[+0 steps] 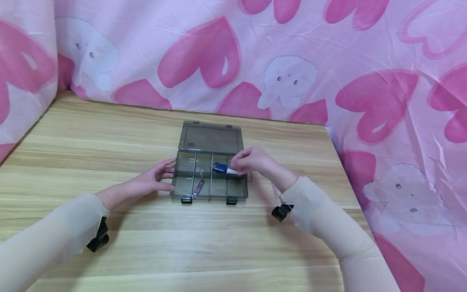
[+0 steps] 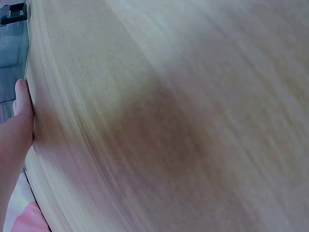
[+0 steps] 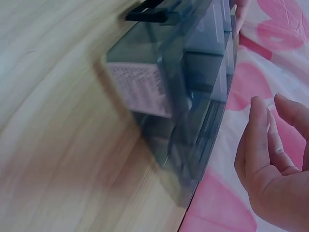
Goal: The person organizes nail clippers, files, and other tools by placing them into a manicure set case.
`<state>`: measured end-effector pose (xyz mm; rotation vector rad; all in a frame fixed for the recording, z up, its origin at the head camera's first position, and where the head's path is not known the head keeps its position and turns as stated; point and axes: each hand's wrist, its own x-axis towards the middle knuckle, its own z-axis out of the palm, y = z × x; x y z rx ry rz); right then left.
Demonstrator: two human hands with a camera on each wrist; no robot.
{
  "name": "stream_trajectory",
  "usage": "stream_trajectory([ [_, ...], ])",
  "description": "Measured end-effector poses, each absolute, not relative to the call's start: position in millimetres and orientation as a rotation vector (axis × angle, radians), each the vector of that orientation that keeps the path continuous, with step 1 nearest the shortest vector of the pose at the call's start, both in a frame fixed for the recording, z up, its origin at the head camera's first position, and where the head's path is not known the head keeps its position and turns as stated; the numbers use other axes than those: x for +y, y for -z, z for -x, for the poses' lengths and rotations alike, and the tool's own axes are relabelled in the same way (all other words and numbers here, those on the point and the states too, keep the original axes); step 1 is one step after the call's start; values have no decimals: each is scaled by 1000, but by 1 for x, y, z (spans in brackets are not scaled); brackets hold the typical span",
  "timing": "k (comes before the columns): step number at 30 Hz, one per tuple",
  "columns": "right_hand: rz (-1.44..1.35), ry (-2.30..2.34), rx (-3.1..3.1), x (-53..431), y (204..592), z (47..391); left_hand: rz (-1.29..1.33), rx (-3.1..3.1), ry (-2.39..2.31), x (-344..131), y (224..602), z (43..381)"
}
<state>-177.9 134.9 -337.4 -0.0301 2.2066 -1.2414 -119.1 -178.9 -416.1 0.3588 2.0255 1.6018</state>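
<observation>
A grey see-through compartment box (image 1: 219, 187) lies on the table with its lid (image 1: 213, 138) folded back. My left hand (image 1: 155, 178) touches its left side with spread fingers; the left wrist view shows the thumb (image 2: 22, 96) along the edge. Over the right compartments is my right hand (image 1: 253, 160), fingers bent. In the right wrist view a gap separates thumb and forefinger, and I see nothing held there. Just under these fingers lies a small dark-blue thing with a white end (image 1: 220, 168). A slim purplish piece, perhaps a nail clipper (image 1: 198, 187), lies in a front compartment.
Two black latches (image 1: 186, 199) stick out at the box's front edge. A white printed label (image 3: 140, 89) is on the box's side. Pink patterned cloth (image 1: 204, 52) hangs behind and beside the wooden table (image 1: 175, 251).
</observation>
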Motion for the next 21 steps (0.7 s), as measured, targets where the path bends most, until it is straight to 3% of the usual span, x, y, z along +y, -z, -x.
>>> stream_trajectory([
  [21, 53, 1245, 2180, 80, 344, 188, -368, 2028, -1621, -180, 418, 120],
])
